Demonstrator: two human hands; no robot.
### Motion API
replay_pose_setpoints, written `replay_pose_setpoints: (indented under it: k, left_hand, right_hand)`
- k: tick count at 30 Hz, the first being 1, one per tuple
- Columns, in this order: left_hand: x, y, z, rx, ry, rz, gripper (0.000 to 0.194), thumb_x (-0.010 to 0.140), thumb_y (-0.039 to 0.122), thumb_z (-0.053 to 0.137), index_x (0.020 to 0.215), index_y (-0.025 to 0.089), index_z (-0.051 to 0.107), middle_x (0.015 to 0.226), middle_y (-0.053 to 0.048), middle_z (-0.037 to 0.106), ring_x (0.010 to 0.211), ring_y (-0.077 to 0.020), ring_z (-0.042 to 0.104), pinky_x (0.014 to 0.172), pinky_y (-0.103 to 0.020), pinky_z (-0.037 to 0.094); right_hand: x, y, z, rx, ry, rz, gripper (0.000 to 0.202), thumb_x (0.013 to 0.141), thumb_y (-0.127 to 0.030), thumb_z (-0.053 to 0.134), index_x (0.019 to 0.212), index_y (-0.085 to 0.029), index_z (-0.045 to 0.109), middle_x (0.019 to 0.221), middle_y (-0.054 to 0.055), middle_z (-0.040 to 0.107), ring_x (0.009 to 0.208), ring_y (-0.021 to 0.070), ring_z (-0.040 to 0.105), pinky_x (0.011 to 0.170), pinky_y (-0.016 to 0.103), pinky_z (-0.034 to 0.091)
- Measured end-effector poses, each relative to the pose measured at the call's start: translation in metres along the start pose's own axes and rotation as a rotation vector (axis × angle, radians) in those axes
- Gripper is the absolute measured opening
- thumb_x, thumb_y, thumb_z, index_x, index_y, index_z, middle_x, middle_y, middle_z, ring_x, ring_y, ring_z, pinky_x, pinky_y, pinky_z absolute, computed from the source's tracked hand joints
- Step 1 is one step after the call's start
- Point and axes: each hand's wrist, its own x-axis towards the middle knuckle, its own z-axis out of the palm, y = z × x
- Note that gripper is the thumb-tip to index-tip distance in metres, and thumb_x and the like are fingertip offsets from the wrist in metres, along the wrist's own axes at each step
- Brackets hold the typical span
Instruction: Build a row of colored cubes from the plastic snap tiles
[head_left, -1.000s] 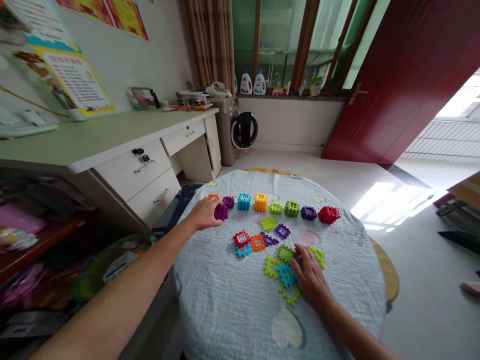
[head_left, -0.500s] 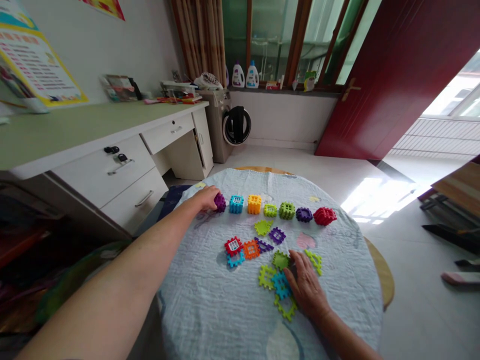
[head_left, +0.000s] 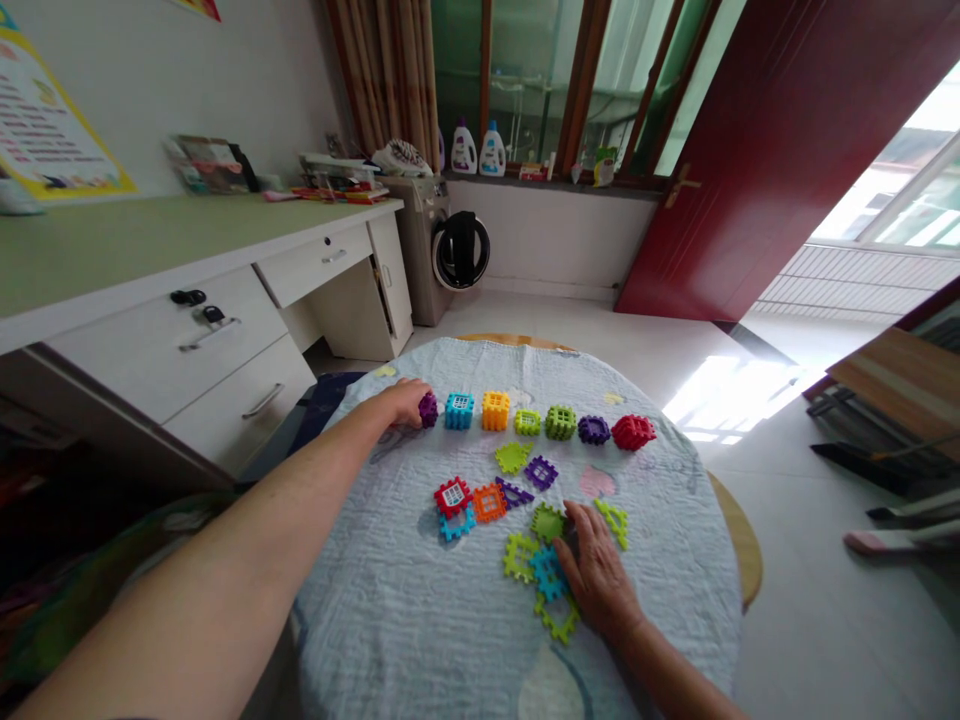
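My left hand (head_left: 409,402) reaches to the far left of the table and is closed on a purple block (head_left: 427,409), the leftmost in a row of toothed plastic blocks. To its right stand a blue block (head_left: 459,410), a yellow block (head_left: 495,411), two green ones, a dark purple one and a red block (head_left: 634,432). My right hand (head_left: 598,572) lies on the cloth with fingers stretched out, beside a green flat panel (head_left: 548,522) and a blue flat panel (head_left: 549,572). A green triangular piece (head_left: 613,522) lies just past its fingers.
A pale blue cloth (head_left: 390,600) covers the round table. Mid-table lie a red panel (head_left: 453,496), an orange panel (head_left: 490,502) and several purple and green pieces. A desk (head_left: 225,230) stands left, with a washing machine (head_left: 420,250) behind and a red door (head_left: 720,170) at right.
The view has shifted, so everything sits slightly farther left in the picture. My left hand stays on the purple block, and my right hand keeps its place beside the flat panels.
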Motion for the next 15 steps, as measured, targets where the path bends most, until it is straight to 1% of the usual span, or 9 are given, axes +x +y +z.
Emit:
replay_pose_setpoints:
  k: [3,5,7,9,11,12,15]
  left_hand:
    - [-0.001,0.003,0.002,-0.014,0.000,-0.018,0.045,0.049,0.028,0.072,0.093,0.023,0.065,0.099,-0.005,0.066,0.099,-0.0269,0.059,0.082,-0.032,0.049]
    - [-0.001,0.004,0.003,-0.018,-0.001,-0.032,0.045,0.050,0.028,0.071,0.095,0.022,0.065,0.100,-0.006,0.066,0.099,-0.0273,0.060,0.083,-0.034,0.049]
    - [-0.002,0.003,0.004,-0.021,0.006,-0.045,0.055,0.051,0.028,0.071,0.105,0.021,0.063,0.110,-0.009,0.065,0.105,-0.0292,0.058,0.089,-0.036,0.048]
    - [-0.005,0.003,0.004,-0.017,0.038,-0.057,0.073,0.051,0.029,0.071,0.121,0.018,0.056,0.128,-0.014,0.056,0.120,-0.0327,0.050,0.098,-0.039,0.044]
    - [-0.013,0.005,0.004,-0.003,0.124,-0.056,0.086,0.053,0.031,0.072,0.133,0.016,0.046,0.142,-0.017,0.044,0.131,-0.0356,0.039,0.107,-0.043,0.036]
    - [-0.019,0.007,0.004,0.003,0.189,-0.047,0.088,0.055,0.032,0.072,0.137,0.016,0.043,0.146,-0.017,0.039,0.134,-0.0361,0.035,0.111,-0.044,0.032]
    - [-0.051,0.021,0.008,-0.023,0.435,-0.012,0.078,0.068,0.035,0.068,0.138,0.018,0.039,0.148,-0.016,0.034,0.136,-0.0341,0.032,0.115,-0.045,0.025]
  right_hand:
    - [0.000,-0.001,0.000,0.011,0.002,-0.003,0.047,0.093,-0.038,0.050,0.137,-0.022,0.041,0.126,0.013,0.057,0.121,0.0288,0.053,0.104,0.052,0.044]
    - [0.000,-0.001,0.000,0.014,0.016,-0.009,0.048,0.093,-0.038,0.050,0.137,-0.022,0.041,0.127,0.014,0.057,0.121,0.0294,0.052,0.104,0.053,0.044]
    - [-0.001,0.000,0.001,0.020,0.022,-0.014,0.048,0.092,-0.038,0.051,0.137,-0.022,0.041,0.128,0.013,0.056,0.122,0.0295,0.051,0.104,0.053,0.044]
    - [0.000,0.000,0.001,0.028,0.014,-0.012,0.047,0.092,-0.035,0.051,0.136,-0.022,0.042,0.127,0.013,0.056,0.122,0.0288,0.051,0.104,0.052,0.044]
    - [0.000,0.000,0.000,0.042,0.006,-0.002,0.045,0.092,-0.029,0.049,0.135,-0.020,0.042,0.126,0.013,0.057,0.121,0.0273,0.052,0.105,0.050,0.044]
    - [0.001,0.000,-0.001,0.052,0.005,0.003,0.044,0.091,-0.025,0.047,0.135,-0.020,0.043,0.126,0.012,0.057,0.121,0.0263,0.052,0.105,0.049,0.044]
    - [0.002,0.000,-0.002,0.088,0.022,0.011,0.047,0.087,-0.013,0.041,0.134,-0.019,0.044,0.123,0.011,0.058,0.119,0.0237,0.052,0.105,0.046,0.044]
